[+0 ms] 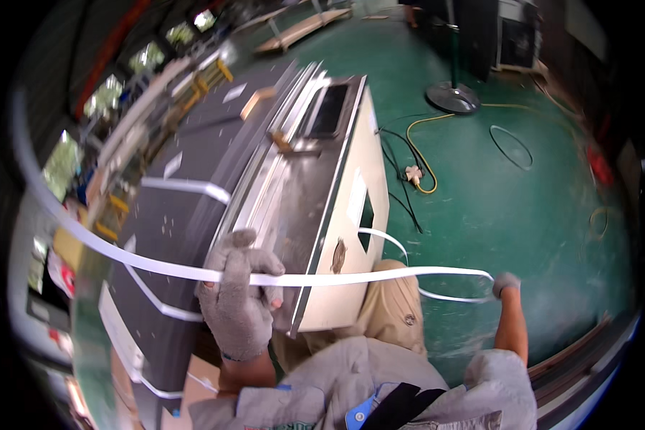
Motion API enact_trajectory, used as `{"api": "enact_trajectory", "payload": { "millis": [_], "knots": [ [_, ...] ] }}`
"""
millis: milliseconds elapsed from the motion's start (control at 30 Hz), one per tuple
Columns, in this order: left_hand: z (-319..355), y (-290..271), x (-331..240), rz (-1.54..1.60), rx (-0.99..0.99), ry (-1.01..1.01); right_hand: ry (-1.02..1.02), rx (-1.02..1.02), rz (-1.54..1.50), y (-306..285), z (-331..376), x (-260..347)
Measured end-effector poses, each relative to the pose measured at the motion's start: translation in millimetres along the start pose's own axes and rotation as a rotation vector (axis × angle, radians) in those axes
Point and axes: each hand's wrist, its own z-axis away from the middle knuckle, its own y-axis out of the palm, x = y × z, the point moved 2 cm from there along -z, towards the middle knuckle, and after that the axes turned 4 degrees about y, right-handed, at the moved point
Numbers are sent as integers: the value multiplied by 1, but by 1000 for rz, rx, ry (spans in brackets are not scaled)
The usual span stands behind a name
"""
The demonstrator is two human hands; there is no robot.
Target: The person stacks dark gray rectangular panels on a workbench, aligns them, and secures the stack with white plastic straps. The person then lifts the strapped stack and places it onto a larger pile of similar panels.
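A long white strapping band [365, 277] runs across in front of me, from the far left rim to the right. My left hand [236, 308], in a grey knitted glove, has the band passing between its bent fingers, above the metal-topped cabinet. Out to the right, my right hand [507, 284], also gloved, is closed on the band, and a loop of it doubles back toward the cabinet. The long cabinet [351, 229] has a cream side with a rectangular cut-out and a shiny metal top. Beside it on the left lie dark grey panels [186, 222] with more white bands over them.
A wooden-handled tool [282, 143], blurred, lies on the cabinet's top. Black and yellow cables with a plug block [413, 174] lie on the green floor. A pole on a round base [453, 97] stands beyond. Long dark bars [573, 365] lie at lower right.
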Motion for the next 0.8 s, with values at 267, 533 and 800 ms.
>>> {"api": "enact_trajectory", "payload": {
  "millis": [267,533,800],
  "knots": [
    [-18,11,21,-35,155,-74,-1484,-848,-1064,-282,343,205],
    [-23,-9,11,-125,-49,29,-1329,-901,-1059,-208,232,213],
    [-15,6,16,-186,135,7,-1240,-1117,-1160,-218,276,220]
  ]
}}
